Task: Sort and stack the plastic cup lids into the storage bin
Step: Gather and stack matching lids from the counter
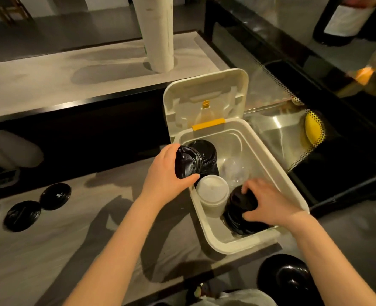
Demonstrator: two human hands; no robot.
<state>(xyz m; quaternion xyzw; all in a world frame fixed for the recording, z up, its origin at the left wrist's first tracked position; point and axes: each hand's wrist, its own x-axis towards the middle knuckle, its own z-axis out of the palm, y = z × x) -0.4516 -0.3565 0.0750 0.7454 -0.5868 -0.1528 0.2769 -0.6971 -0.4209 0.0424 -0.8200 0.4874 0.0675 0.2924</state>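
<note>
Plastic cup lids (188, 162): my left hand (168, 173) has fingers and thumb curled round a short black batch. It is held on edge over the far-left corner of the storage bin (215, 241), just above the far black stack (206, 151) standing there. My right hand (268, 204) grips the near black stack (237, 210) inside the bin, fingers wrapped over its top. White lids (213, 191) sit between the two stacks, with clear dome lids (235, 168) behind them. Two loose black lids (55, 196) lie on the counter (94, 239), well apart from the bin. Handling guess: light, thin, springy, slick. Nested stacks probably slide apart if tilted. I'd take hold across the rim edges, thumb opposite fingers. I wouldn't squeeze the centre, which likely flexes. The clear ones look crack-prone.
</note>
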